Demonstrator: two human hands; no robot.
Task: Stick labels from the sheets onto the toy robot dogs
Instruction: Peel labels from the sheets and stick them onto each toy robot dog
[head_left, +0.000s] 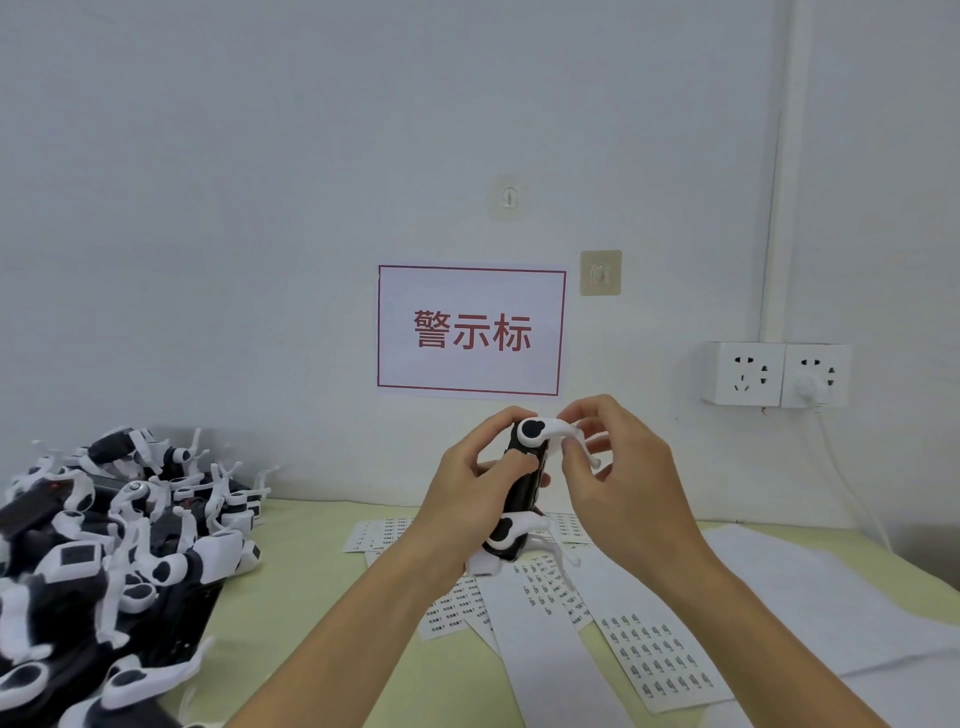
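A black and white toy robot dog (524, 483) is held upright above the table, its white legs sticking out at top and bottom. My left hand (467, 483) grips its black body from the left, thumb on the front. My right hand (618, 467) pinches the upper white leg near the top right. Label sheets (660, 660) with rows of small printed stickers lie on the table below my hands; more label sheets (384, 535) lie further back.
A heap of several toy robot dogs (119, 545) fills the table's left side. Blank white paper (810, 587) lies at right. On the wall behind are a red-bordered sign (470, 332), two hooks and a double socket (776, 374) with a plugged-in cable.
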